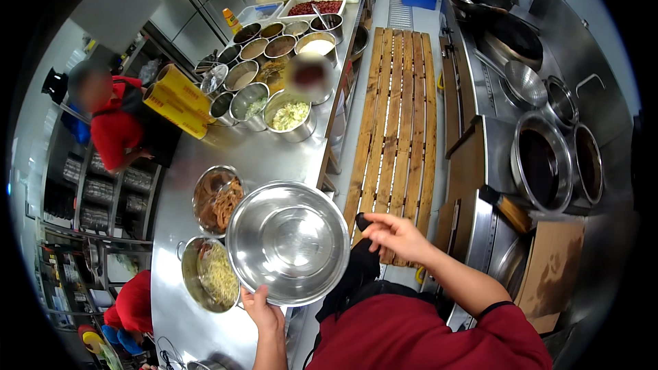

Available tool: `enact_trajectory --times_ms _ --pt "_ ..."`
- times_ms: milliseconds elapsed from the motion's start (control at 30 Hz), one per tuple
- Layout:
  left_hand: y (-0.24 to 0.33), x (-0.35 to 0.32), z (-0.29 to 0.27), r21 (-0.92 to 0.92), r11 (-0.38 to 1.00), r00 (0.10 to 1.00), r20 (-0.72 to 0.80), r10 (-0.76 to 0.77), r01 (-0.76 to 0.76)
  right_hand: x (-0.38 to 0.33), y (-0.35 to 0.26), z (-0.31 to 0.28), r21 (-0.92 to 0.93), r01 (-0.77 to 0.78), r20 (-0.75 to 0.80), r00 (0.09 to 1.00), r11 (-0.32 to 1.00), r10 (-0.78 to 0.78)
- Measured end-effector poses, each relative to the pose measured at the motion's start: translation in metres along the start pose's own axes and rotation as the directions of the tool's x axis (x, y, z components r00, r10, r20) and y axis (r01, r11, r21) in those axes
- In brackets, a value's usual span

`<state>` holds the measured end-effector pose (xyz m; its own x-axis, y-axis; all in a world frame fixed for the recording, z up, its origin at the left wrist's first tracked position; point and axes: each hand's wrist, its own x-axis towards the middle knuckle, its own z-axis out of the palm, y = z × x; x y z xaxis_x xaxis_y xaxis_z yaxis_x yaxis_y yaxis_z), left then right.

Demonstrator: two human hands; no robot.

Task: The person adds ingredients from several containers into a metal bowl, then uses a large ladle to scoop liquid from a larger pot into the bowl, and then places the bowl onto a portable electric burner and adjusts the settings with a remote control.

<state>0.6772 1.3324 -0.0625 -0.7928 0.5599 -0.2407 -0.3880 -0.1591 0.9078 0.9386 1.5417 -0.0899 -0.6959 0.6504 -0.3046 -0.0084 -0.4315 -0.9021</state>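
Observation:
A wide, shiny metal bowl [288, 240] is tilted toward me above the table's edge, its bare inside showing. My left hand [262, 308] grips its near rim, with the thumb over the edge. To the right, my right hand [397, 237] hovers with its index finger stretched out and the other fingers loosely bent. A small dark shape beside that fingertip cannot be made out. Left of the bowl stand a metal pot of pale yellow shreds [221, 279] and a metal bowl of brown strips [225, 207], both partly covered by the bowl I hold.
Several metal pots, one with chopped pale vegetables [289, 115], stand farther along the steel table [267, 157]. A slatted wooden platform [401, 130] runs along the aisle. On the right counter are a strainer [526, 82] and a pot of dark liquid [538, 164]. Co-workers in red [113, 130] stand left.

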Motion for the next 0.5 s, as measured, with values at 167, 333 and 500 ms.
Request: enact_trajectory --times_ms 167,333,500 --pt "-0.021 0.072 0.045 -0.036 0.999 0.991 -0.126 0.034 -0.039 0.085 -0.054 -0.066 -0.087 -0.01 -0.257 0.966 0.996 -0.013" --pt "-0.001 0.106 0.095 -0.026 0.999 0.976 -0.217 0.03 -0.036 0.206 -0.131 -0.074 -0.375 0.088 -0.163 0.974 0.923 -0.159" --pt "0.011 0.105 0.127 0.034 0.996 0.911 -0.403 0.09 -0.084 0.397 -0.156 -0.041 -0.636 0.196 0.029 0.973 0.747 -0.231"
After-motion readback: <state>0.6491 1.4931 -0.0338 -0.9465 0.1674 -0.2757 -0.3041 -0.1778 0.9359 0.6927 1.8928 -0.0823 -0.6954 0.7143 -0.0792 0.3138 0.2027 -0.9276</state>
